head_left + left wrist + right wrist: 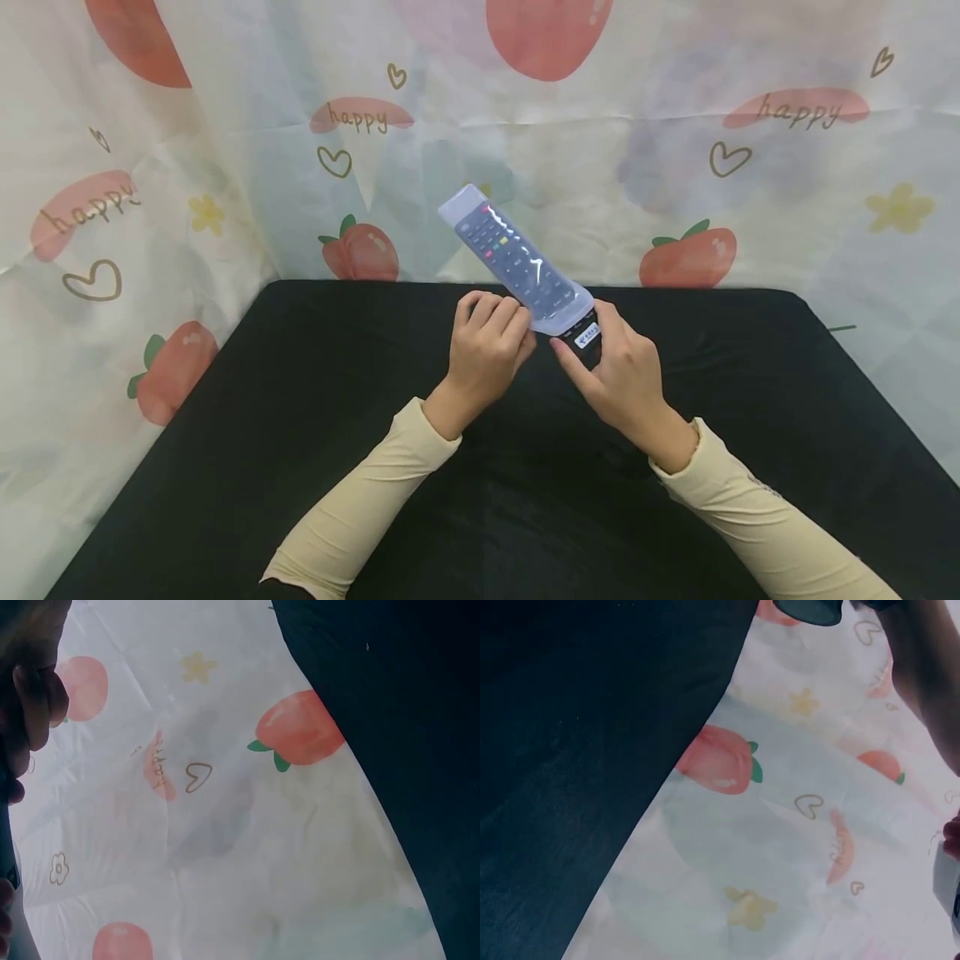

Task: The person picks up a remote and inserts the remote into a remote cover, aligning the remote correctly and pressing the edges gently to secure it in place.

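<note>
A dark remote control (536, 275) with several coloured buttons tilts up to the left above the table in the head view. Over most of its length lies a translucent, shiny cover (465, 204), whose far end extends past the buttons. The remote's black lower end, with a white label, sticks out of it. My right hand (626, 367) grips this bare end, thumb on the near side. At the cover's lower left edge, my left hand (487, 342) has its fingers curled and pinches it; the fingertips are hidden. Curled fingers (34, 712) appear at the left wrist view's edge.
A black-covered table (510, 508) lies below both hands. Behind it and to its sides hangs a pale curtain (525, 142) printed with fruit, hearts and the word "happy". Both forearms wear cream sleeves (360, 500).
</note>
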A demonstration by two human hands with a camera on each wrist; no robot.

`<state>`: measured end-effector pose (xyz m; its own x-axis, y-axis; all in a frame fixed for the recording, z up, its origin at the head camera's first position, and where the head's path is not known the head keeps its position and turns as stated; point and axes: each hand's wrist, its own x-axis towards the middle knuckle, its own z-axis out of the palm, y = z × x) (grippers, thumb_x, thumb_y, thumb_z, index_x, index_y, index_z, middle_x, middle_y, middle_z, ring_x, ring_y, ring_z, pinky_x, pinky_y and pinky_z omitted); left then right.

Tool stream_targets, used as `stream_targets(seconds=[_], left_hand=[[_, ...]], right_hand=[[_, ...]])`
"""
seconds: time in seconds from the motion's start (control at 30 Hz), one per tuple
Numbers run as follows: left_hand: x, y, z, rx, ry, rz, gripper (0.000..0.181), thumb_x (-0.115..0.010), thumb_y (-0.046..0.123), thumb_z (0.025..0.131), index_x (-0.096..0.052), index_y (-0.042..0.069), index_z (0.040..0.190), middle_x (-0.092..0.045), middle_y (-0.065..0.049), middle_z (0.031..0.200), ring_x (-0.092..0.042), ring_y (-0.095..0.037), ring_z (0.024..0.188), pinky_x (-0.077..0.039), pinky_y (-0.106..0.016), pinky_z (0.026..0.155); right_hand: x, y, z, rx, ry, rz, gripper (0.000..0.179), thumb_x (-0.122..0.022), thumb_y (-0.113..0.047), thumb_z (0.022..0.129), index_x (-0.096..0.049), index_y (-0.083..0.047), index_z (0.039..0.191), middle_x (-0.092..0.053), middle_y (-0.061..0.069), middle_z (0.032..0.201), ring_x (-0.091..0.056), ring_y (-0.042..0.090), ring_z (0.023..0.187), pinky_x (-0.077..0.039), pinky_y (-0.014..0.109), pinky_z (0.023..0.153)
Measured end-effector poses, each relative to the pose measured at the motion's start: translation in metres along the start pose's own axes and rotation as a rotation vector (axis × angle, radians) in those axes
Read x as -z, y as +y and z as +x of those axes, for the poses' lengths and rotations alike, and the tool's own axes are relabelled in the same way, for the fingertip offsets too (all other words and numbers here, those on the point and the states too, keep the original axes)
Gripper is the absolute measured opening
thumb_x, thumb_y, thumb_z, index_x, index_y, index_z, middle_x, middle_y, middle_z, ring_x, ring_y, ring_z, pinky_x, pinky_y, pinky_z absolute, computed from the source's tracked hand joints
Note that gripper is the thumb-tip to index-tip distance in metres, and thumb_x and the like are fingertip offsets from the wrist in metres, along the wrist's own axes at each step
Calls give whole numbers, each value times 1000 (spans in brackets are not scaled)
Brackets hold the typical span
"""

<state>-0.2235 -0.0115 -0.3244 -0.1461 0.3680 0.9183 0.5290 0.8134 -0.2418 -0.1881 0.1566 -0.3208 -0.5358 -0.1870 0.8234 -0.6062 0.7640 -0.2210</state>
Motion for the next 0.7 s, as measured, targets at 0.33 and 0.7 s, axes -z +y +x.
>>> stream_targets(seconds=[0.33, 0.7], left_hand=[[0, -4, -2, -113, -52, -78, 6, -65, 13, 79, -62, 12, 74, -60, 2, 76, -53, -14, 79, -43, -33, 85], [3, 1, -1, -161, -89, -59, 5, -65, 16, 81, -65, 13, 77, -59, 2, 78, -52, -14, 80, -42, -33, 86]], right_hand=[[-3, 2, 3, 18, 0, -26, 73, -36, -58, 93, -53, 13, 99, -56, 16, 68, -47, 20, 49, -37, 32, 42], [0, 8, 5, 33, -10, -47, 75, -36, -60, 92, -54, 12, 96, -55, 15, 65, -42, 17, 46, -33, 30, 41]])
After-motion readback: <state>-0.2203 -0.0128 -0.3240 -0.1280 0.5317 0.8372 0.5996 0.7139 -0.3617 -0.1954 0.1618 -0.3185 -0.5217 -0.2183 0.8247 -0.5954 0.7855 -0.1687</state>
